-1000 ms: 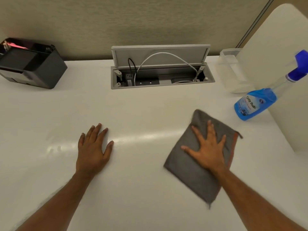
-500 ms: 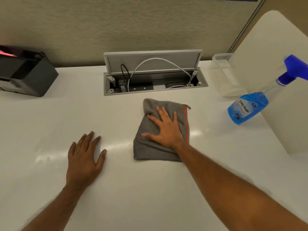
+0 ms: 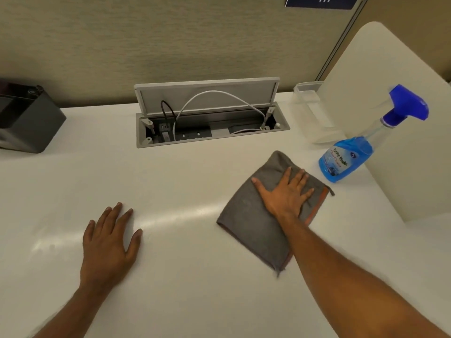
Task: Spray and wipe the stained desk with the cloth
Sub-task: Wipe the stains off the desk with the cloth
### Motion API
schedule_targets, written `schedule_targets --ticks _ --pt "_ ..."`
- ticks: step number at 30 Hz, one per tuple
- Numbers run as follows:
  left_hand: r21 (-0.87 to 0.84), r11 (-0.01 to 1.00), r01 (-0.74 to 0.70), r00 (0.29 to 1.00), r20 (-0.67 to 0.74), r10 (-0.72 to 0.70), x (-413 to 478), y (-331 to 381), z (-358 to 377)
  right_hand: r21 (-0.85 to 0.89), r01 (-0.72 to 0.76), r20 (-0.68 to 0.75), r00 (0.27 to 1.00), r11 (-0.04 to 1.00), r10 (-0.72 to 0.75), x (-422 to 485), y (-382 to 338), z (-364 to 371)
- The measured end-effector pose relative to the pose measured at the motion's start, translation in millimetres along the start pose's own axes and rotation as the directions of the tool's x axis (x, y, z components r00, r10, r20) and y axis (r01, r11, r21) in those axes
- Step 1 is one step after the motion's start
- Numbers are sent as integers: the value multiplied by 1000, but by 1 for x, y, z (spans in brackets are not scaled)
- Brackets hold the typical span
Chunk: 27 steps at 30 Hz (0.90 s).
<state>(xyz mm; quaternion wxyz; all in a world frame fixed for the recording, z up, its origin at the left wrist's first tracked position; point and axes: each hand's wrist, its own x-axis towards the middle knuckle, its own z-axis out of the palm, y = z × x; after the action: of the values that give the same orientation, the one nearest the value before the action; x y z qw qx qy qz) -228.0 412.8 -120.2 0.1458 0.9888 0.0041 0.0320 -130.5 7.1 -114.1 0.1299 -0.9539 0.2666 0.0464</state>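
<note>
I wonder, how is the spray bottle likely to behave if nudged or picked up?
The spray bottle looks only partly full, blue liquid sitting low, so probably light and bottom-weighted. Tall and narrow with a bulky trigger head, it may tip if pushed high up. On the glossy desk it would likely slide easily.

Open cable hatch (image 3: 212, 115) with cords, black box (image 3: 26, 120) left, clear container (image 3: 311, 111) right

The right hand (image 3: 285, 196) pressed flat on a folded grey cloth (image 3: 249, 223) on the white desk (image 3: 195, 276); the left hand (image 3: 107, 242) lay flat beside.
</note>
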Motion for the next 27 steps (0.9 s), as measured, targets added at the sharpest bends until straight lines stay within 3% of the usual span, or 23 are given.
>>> schedule_targets --ticks 3,8,13,21,23,25,27 --pt "-3 1000 3 1000 -2 -3 1 -1 1 -15 5 28 1000 1000 -5 32 -26 -2" --pt "-8 1000 -2 1000 -8 1 2 -2 4 -43 264 87 962 964 -259 41 -85 10" --pt "-9 1000 -8 1000 -6 8 1 -1 2 -62 505 129 859 861 -495 -3 -119 35" --pt "-45 999 -10 1000 4 10 6 20 -8 28 755 144 645 655 -750 -92 -87 47" --pt "-104 995 -10 1000 9 11 5 45 -10 252 703 101 664 665 -741 -105 -75 38" --pt "-162 987 17 999 37 -11 2 73 -8 500 564 11 755 658 -656 -112 -63 21" --pt "-198 977 81 995 77 -67 -2 97 -5 557 516 -149 833 651 -533 -113 -45 4"
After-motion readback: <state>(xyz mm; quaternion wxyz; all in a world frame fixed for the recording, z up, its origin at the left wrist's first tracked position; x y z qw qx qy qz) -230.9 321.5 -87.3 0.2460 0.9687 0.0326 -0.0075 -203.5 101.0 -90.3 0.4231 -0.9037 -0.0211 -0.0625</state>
